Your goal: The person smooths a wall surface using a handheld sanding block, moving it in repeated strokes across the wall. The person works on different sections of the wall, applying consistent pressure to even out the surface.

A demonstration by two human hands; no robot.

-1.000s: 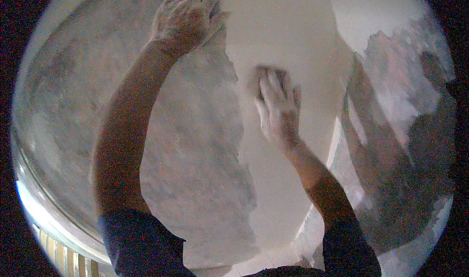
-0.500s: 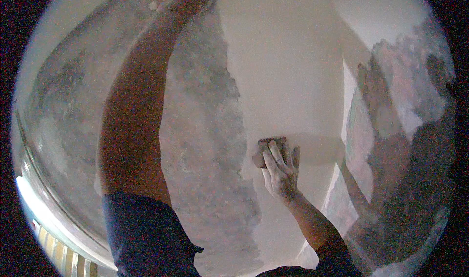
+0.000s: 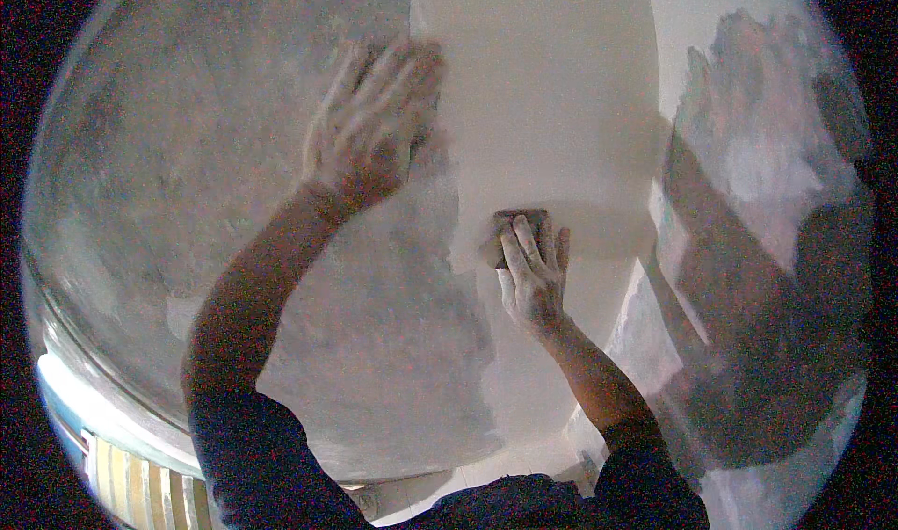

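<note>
My left hand (image 3: 369, 123) lies over the grey, mottled plaster surface (image 3: 383, 315), near where it meets a pale band. Its fingers are stretched out and somewhat apart, smeared by motion. No held object shows in it, though the underside of the palm is hidden. On the pale smooth band (image 3: 561, 90), my right hand (image 3: 535, 287) presses a small dark rectangular sanding block (image 3: 506, 251) flat against the surface. The fingers lie over the block, and pale dust coats their backs.
On the right, another surface carries patchy grey plaster (image 3: 758, 156), with shadows of my arms across it. A bright strip of light (image 3: 70, 390) and yellowish vertical slats (image 3: 154, 493) show at the lower left. A curved edge (image 3: 103, 343) bounds the grey plaster there.
My left hand has come down from the top edge, and that arm is now bent. The view has shifted, while my right hand stays at about the same spot with the sanding block.
</note>
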